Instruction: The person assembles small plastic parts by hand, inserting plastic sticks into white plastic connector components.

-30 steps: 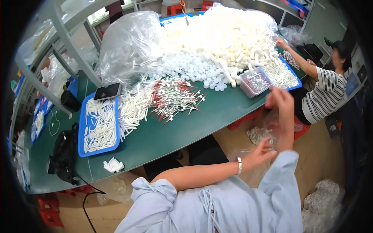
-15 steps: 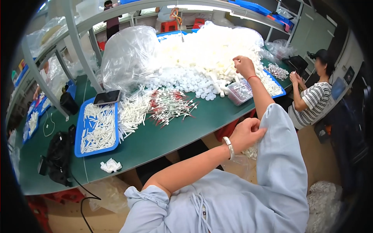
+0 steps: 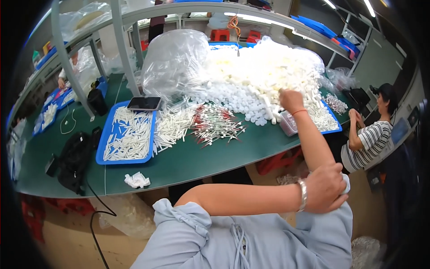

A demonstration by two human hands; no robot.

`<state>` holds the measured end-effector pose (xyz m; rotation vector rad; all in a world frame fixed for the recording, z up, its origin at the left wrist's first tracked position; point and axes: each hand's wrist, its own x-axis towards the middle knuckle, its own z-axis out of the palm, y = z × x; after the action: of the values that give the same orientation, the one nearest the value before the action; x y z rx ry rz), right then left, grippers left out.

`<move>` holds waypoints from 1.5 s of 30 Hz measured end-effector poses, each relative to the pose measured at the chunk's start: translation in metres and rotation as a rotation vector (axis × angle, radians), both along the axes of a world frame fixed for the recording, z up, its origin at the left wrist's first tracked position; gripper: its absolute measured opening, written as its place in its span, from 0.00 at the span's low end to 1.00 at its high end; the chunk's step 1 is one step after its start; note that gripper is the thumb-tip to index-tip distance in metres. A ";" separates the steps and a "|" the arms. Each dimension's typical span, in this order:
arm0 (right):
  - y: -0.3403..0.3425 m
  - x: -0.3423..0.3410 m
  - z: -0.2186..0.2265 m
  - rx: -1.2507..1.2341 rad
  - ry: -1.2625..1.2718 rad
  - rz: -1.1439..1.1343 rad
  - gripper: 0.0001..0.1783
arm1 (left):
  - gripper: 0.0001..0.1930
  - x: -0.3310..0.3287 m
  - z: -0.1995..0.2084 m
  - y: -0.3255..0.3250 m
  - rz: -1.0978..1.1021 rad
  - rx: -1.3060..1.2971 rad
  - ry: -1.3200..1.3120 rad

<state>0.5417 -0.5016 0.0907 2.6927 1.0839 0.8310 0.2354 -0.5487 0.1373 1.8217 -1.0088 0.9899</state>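
Note:
My right hand (image 3: 291, 101) is raised in a fist, an orange band on its wrist, over the edge of a big heap of white plastic pieces (image 3: 260, 71) on the green table (image 3: 201, 166). My left arm crosses my body. My left hand (image 3: 324, 188), with a silver bracelet, grips my right arm at the elbow, on the rolled light-blue sleeve. A small clear box (image 3: 289, 125) stands just below my right hand. Left of it lie red-and-white sticks (image 3: 215, 125) and a pile of white sticks (image 3: 172, 125).
A blue tray (image 3: 101, 152) of white sticks has a phone (image 3: 144, 103) on its far corner. A large clear bag (image 3: 174, 62) stands behind it. A crumpled tissue (image 3: 137, 180) and a black bag (image 3: 74, 159) lie at the left. A person in a striped shirt (image 3: 371, 139) sits at the right.
My right hand has gone from beside the table, low at the right, up and over the white heap. My left hand has moved onto my right elbow.

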 end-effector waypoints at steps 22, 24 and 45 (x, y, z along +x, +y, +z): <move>0.046 0.111 0.057 1.498 1.218 0.445 0.15 | 0.10 -0.024 -0.059 0.090 -0.337 -0.220 0.636; 0.126 0.015 0.036 0.859 1.222 0.475 0.17 | 0.08 -0.015 -0.071 0.119 -0.066 -0.134 0.466; 0.305 -0.099 -0.074 0.231 0.479 0.731 0.10 | 0.28 -0.010 -0.170 0.372 1.408 0.214 0.614</move>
<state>0.4431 -0.1969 0.0165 2.7470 2.2867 0.3792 0.2257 -0.1770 -0.0324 2.7421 0.7407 0.8944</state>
